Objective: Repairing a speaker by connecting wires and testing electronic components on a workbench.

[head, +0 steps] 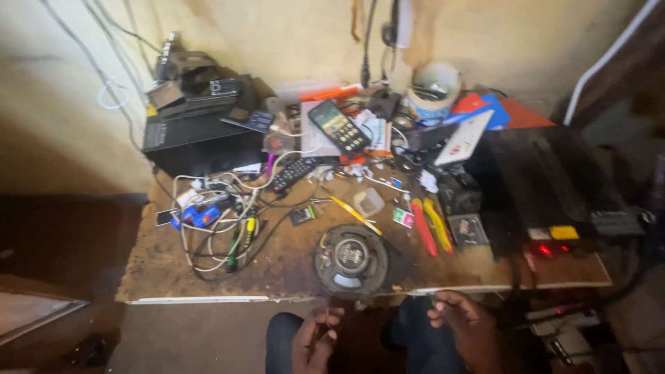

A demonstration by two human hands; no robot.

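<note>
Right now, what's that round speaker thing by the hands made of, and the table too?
The round speaker looks like a dull grey metal frame around a dark cone, probably paper. The table seems to be brown pressed wood board; its rough, stained top and pale chipped front edge suggest that.

A round speaker (pixel 350 260) lies on the bench (pixel 277 266) at the middle of its near edge; the left hand (pixel 315 339) and right hand (pixel 464 325) hang below that edge, the speaker nearest to them, neither touching it. A tangle of cables (pixel 215 225) lies toward the left edge, with a box-shaped device (pixel 201 142) behind it at the far left corner; a phone (pixel 339 127) and a remote control (pixel 291 174) lie behind the speaker, the remote nearer. Two screwdrivers (pixel 431 226) lie right of the speaker; a flat case (pixel 547 190) fills the right end; a tape roll (pixel 433 90) stands at the far edge.
</note>
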